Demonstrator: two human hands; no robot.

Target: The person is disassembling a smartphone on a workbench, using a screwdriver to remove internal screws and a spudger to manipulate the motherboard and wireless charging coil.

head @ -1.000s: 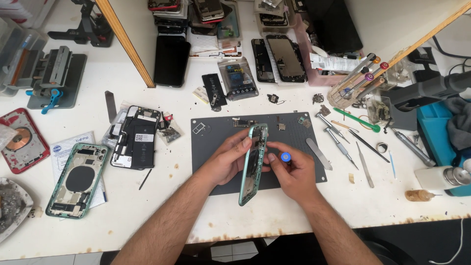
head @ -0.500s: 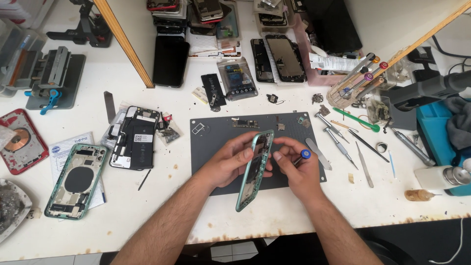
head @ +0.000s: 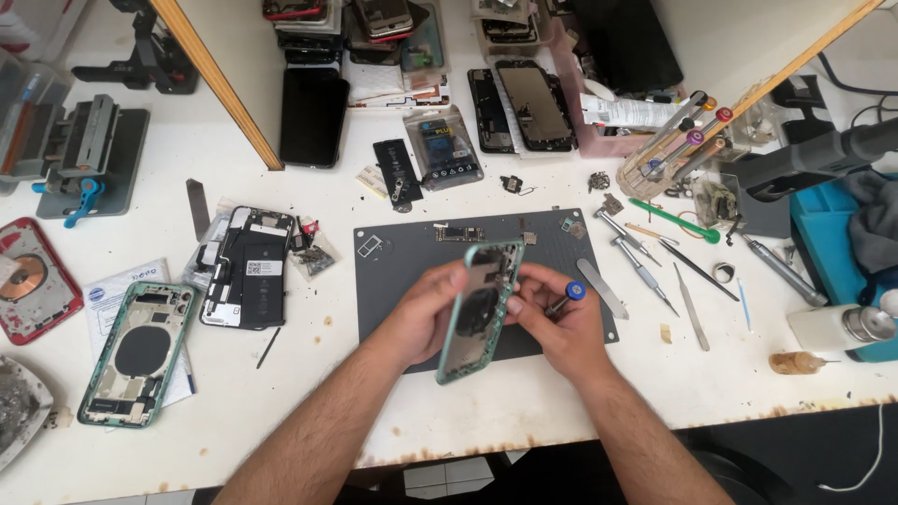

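My left hand [head: 426,313] grips a green phone frame [head: 480,309], held on edge and tilted above the dark grey work mat [head: 393,257]. My right hand [head: 557,323] touches the frame's right side and holds a small screwdriver with a blue cap [head: 572,293] between its fingers. The screwdriver's tip points toward the frame's upper part; the contact point is hidden by my fingers.
A second green phone housing [head: 136,351] and an opened phone assembly [head: 245,266] lie at left, a red back cover [head: 28,281] further left. Tweezers and screwdrivers [head: 645,266] lie right of the mat. Phones and parts crowd the back. The table's front edge is close.
The frame has tilted and shifted slightly right. My right hand moved from below the frame's side up to its upper part, bringing the blue-capped screwdriver along.
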